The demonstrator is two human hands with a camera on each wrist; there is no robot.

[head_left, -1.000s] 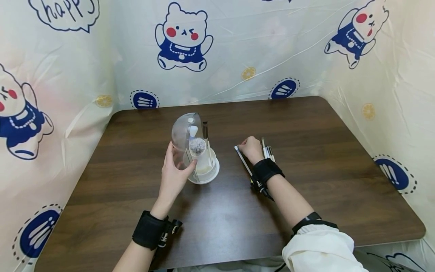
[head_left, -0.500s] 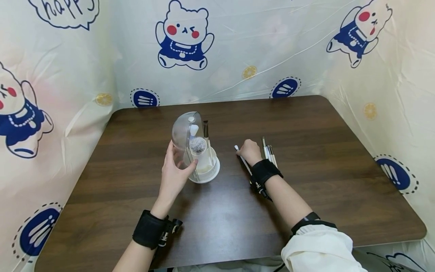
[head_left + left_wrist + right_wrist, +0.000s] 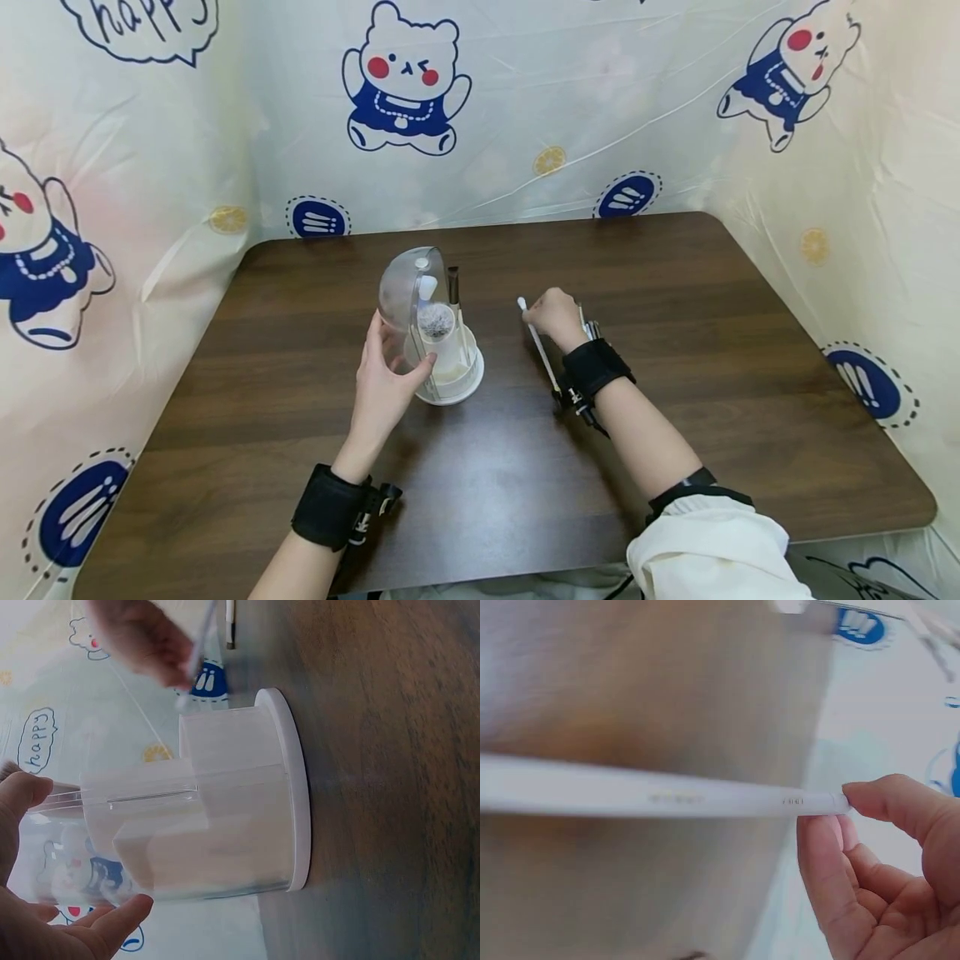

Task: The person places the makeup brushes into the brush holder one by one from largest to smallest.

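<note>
Here the left hand [image 3: 384, 385] wraps its fingers and thumb round the clear lid [image 3: 402, 293] of a brush holder [image 3: 448, 364] that stands upright on the brown table [image 3: 675, 275]. Two brushes stand inside it. The right hand [image 3: 553, 317] pinches a white brush [image 3: 538, 347] near its tip, with fingers [image 3: 900, 806] curled tight on the thin stick, which is off the table. More brushes [image 3: 592, 329] lie just beside that hand, partly hidden by it.

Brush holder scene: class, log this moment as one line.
left hand: grips brush holder | right hand: pinches white brush, lifted | spare brushes: on table
</note>
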